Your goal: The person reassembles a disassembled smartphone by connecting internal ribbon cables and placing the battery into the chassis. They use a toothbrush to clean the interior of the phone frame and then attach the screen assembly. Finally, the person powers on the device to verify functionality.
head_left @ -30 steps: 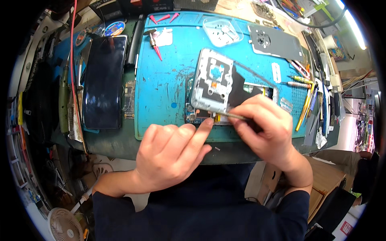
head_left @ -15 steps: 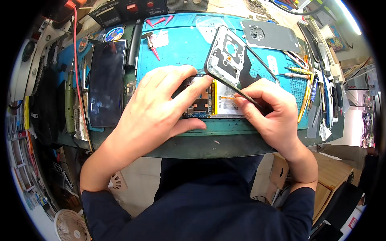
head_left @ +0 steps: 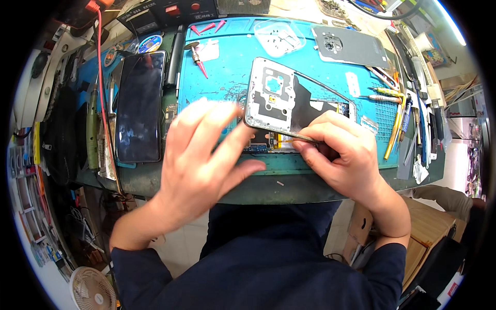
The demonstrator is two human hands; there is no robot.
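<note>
Head view: your right hand (head_left: 341,152) pinched, thumb and fingers together, on near edge of phone frame (head_left: 302,108). Frame askew over opened phone body (head_left: 262,140), right of middle on blue mat (head_left: 222,77). Your left hand (head_left: 194,160) blurred, fingers spread apart, just beside frame's near left corner; cannot tell if touching. Frame likely light, stiff at rim, bendable if twisted, smooth enough to slip. Black film probably soft, easily creased. Best held by outer rim, clear of film.
</note>
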